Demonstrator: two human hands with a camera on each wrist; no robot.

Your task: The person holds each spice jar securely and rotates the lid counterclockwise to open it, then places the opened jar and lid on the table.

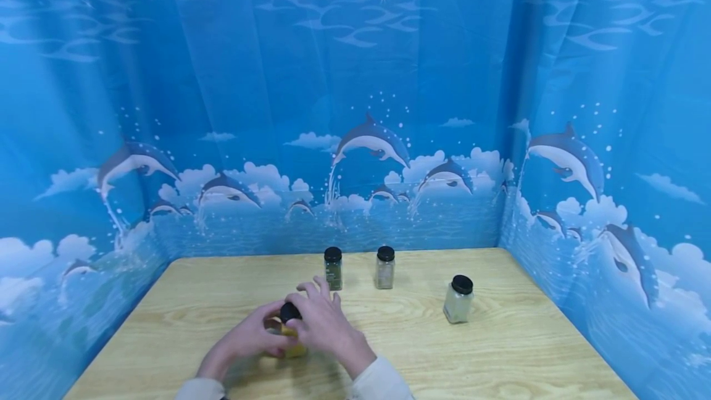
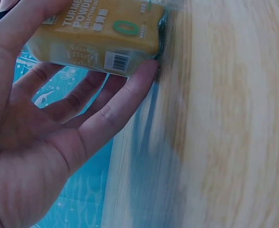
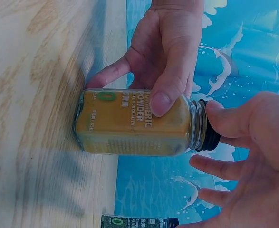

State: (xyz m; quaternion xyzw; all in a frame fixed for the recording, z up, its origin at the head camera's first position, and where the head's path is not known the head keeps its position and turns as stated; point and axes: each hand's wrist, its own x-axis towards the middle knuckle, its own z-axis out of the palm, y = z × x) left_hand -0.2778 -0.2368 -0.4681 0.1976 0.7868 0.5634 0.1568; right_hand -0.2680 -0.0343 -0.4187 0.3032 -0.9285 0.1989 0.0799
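Note:
A glass jar of turmeric powder [image 1: 294, 349] with a black screw cap [image 3: 210, 127] is upright near the table's front left. My left hand [image 1: 250, 335] grips the jar's body, its thumb across the printed label in the right wrist view. With thumb and forefinger my right hand [image 1: 324, 326] pinches the cap, the other fingers spread apart from the jar. The cap sits on the jar's neck. In the left wrist view the jar [image 2: 91, 40] has its base at the tabletop; whether it touches the wood I cannot tell.
A jar of green flakes [image 1: 333, 273] stands beyond my right hand. To its right is a black-capped jar with pale contents [image 1: 385, 273], and another pale jar [image 1: 458, 306] stands farther right. A dolphin-print curtain [image 1: 355, 79] borders the wooden table [image 1: 444, 363].

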